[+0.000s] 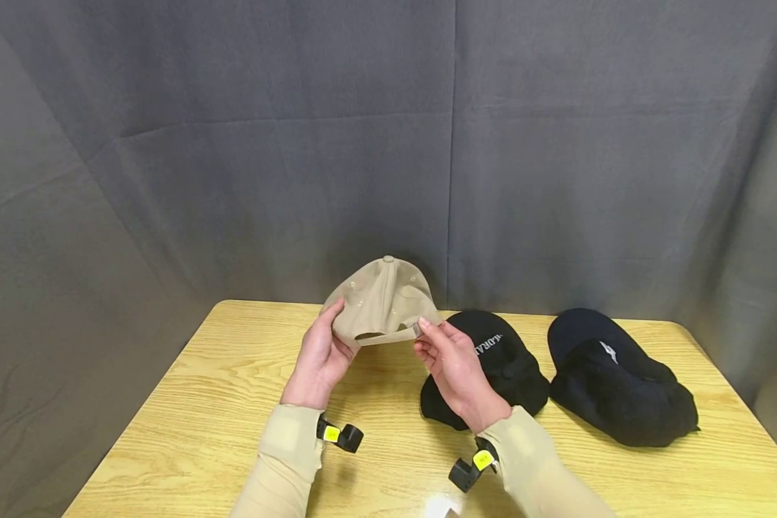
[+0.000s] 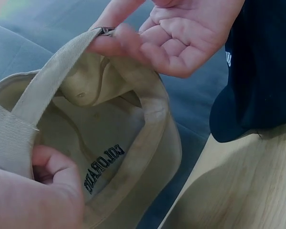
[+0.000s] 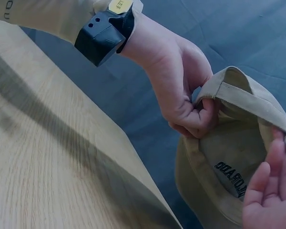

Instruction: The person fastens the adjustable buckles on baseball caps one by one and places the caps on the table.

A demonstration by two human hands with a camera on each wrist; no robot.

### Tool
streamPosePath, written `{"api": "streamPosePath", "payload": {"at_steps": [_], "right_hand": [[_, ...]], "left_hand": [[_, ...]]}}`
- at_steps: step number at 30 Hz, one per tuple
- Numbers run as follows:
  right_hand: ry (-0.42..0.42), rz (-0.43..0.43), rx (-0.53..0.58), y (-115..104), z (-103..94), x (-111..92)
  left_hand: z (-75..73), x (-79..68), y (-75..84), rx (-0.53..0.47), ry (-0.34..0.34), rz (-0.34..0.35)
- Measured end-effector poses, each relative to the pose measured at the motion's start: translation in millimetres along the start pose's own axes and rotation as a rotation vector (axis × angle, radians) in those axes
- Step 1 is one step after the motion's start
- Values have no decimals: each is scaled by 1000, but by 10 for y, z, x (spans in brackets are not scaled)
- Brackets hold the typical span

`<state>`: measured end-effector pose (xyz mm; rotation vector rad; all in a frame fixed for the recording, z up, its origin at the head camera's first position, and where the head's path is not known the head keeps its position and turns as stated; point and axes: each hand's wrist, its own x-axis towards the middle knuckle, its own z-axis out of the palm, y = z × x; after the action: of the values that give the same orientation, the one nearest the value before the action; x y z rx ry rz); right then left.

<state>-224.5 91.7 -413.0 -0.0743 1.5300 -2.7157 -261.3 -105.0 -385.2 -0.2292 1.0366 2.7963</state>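
Observation:
A beige baseball cap (image 1: 382,298) is held up above the table, its back strap and opening facing me. My left hand (image 1: 322,356) grips the cap's left edge, thumb outside and fingers curled inside the rim, as the left wrist view shows. At the strap's metal buckle (image 1: 417,329), my right hand (image 1: 453,367) pinches the strap between thumb and fingers. Inside the cap, the reversed stitching of dark lettering (image 2: 104,167) shows in the left wrist view. A black cap (image 1: 511,367) with white lettering lies behind my right hand, partly hidden by it.
A dark navy cap (image 1: 621,388) with a small white logo lies at the right of the wooden table (image 1: 188,403), beside the black cap. Grey curtains (image 1: 285,144) hang behind the table and along both sides.

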Motion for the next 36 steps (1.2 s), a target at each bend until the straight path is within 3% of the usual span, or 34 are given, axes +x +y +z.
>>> {"api": "streamPosePath", "payload": {"at_steps": [11, 18, 27, 33, 36], "right_hand": [[-5, 19, 14, -29, 9, 25], [15, 37, 51, -33, -8, 43], [25, 55, 113, -66, -24, 32], [-7, 86, 65, -53, -37, 30], [18, 93, 54, -48, -41, 30]], "left_hand": [[-52, 27, 9, 39, 0, -18], [-66, 16, 27, 66, -18, -66], [-153, 25, 90, 134, -91, -147], [-206, 46, 145, 169, -113, -127], [-245, 47, 192, 168, -87, -108]]}}
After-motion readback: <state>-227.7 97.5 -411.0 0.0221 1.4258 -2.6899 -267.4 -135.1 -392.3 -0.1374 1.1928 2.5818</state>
